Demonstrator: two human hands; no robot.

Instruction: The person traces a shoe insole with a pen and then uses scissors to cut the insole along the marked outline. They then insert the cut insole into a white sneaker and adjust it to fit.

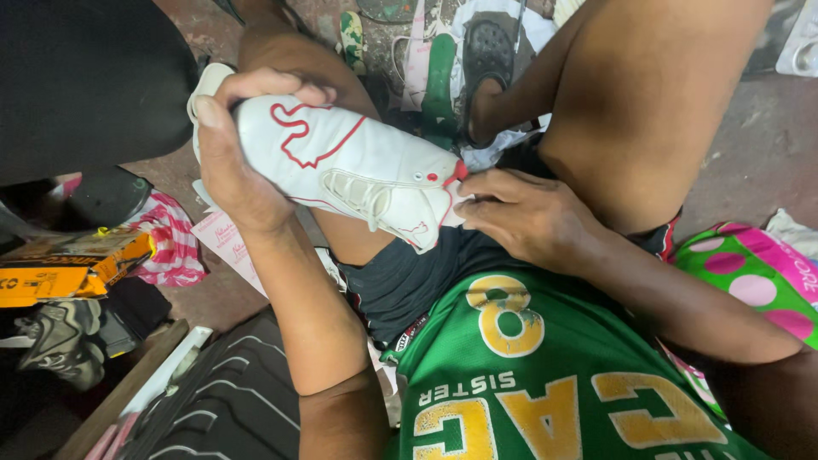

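Note:
A white sneaker (349,162) with red outline trim lies sideways across my lap, its toe end to the left. My left hand (234,153) wraps over the toe end and grips it. My right hand (520,213) pinches the heel end by a small red tab, fingertips pressed against the collar. The shoe rests against my left thigh, above my dark shorts and green jersey with yellow print.
A green and black clog (464,60) lies on the concrete floor ahead. At left sit an orange box (64,264), a striped pink cloth (175,243) and a grey sneaker (60,336). A green bag with pink dots (758,273) is at right.

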